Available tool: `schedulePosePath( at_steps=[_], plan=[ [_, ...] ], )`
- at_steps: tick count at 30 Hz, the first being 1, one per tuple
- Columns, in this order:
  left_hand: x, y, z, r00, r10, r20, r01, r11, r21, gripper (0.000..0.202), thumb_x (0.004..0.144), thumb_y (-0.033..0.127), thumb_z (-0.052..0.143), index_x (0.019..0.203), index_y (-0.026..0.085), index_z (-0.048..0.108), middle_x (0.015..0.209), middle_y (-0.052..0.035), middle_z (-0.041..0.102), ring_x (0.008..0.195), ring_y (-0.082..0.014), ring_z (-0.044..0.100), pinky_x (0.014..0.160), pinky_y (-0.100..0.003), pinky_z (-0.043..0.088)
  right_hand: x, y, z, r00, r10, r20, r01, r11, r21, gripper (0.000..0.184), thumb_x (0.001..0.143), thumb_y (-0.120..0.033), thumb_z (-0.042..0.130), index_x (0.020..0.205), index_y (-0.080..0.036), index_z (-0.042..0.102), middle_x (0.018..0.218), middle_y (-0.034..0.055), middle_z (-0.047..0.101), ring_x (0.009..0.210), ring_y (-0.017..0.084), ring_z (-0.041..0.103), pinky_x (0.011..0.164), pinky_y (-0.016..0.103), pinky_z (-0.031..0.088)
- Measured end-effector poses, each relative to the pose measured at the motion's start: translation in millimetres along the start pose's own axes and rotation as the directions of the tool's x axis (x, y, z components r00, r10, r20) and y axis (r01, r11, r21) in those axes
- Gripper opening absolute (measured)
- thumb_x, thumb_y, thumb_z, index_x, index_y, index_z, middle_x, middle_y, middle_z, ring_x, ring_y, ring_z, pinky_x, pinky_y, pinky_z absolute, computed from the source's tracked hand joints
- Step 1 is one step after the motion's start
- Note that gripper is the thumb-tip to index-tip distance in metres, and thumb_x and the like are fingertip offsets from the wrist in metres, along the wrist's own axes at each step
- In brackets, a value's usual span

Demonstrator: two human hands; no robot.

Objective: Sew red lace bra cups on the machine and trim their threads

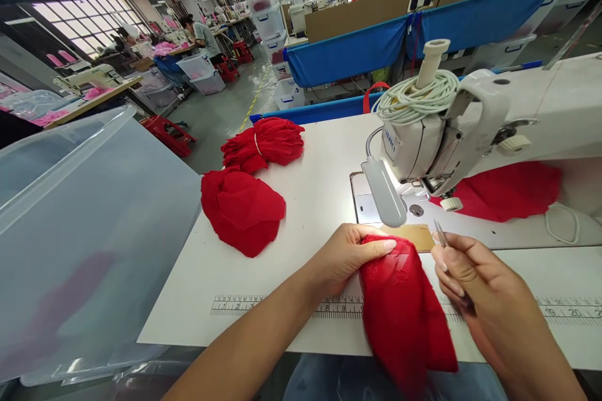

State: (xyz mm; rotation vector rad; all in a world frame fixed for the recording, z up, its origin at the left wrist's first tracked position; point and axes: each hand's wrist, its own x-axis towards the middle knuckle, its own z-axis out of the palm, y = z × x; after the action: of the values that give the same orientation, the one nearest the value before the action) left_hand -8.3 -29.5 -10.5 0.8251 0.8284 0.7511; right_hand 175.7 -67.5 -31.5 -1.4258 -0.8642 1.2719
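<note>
My left hand (345,258) pinches the top edge of a red lace fabric piece (399,313) that hangs over the front edge of the white sewing table (310,200). My right hand (475,288) is closed around metal tweezers (441,233), tips pointing up toward the needle area. The white sewing machine (470,131) stands just behind both hands, its lamp (383,191) lit over the needle plate. A small brown card (416,237) lies on the machine bed between my hands.
A flat stack of red fabric (242,210) and a tied red bundle (264,144) lie at the table's left. More red fabric (510,191) sits behind the machine. A clear plastic bin (84,225) stands at left. A printed ruler (263,305) runs along the table front. Other people work at far tables.
</note>
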Motion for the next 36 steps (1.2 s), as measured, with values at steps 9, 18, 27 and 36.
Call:
schedulePosePath(
  at_steps=[9,18,27,36],
  plan=[
    [2,-2,-1.9,1.0,0.001,0.013,-0.001,1.0,0.011,0.032,0.074,0.041,0.078,0.088,0.012,0.079,0.084,-0.007,0.072,0.076,-0.0142,0.06,0.071,-0.024,0.045,-18,16,10,0.873,-0.488,-0.002,0.298,0.537,-0.789,0.035,0.091,-0.053,0.047,0.106,-0.026,0.065,0.088,0.0033,0.076,0.066,0.022,0.07,0.061,0.033,0.054],
    [0,4,3.9,0.999,-0.022,-0.023,0.022,1.0,0.008,0.029,0.072,0.037,0.08,0.084,0.011,0.078,0.095,-0.0096,0.074,0.075,-0.014,0.061,0.069,-0.023,0.046,-5,22,-1,0.766,-0.618,0.18,0.431,0.285,-0.856,0.032,0.092,-0.047,0.047,0.105,-0.027,0.067,0.083,0.0028,0.077,0.064,0.022,0.072,0.048,0.029,0.05],
    [0,2,2.5,1.0,-0.023,-0.012,0.023,1.0,0.005,0.028,0.074,0.036,0.078,0.086,0.011,0.078,0.096,-0.0096,0.074,0.075,-0.0135,0.061,0.068,-0.023,0.046,-7,21,0,0.752,-0.628,0.201,0.449,0.264,-0.854,0.029,0.092,-0.047,0.049,0.105,-0.027,0.066,0.081,0.0014,0.077,0.06,0.021,0.071,0.046,0.028,0.05],
    [0,2,2.8,1.0,-0.018,-0.003,0.018,1.0,0.022,0.031,0.073,0.041,0.079,0.084,0.012,0.078,0.081,-0.0074,0.073,0.073,-0.0143,0.061,0.068,-0.023,0.046,-7,16,6,0.79,-0.599,0.126,0.39,0.333,-0.858,0.031,0.09,-0.049,0.047,0.102,-0.027,0.065,0.079,0.0016,0.077,0.057,0.022,0.07,0.044,0.03,0.049]
  ],
)
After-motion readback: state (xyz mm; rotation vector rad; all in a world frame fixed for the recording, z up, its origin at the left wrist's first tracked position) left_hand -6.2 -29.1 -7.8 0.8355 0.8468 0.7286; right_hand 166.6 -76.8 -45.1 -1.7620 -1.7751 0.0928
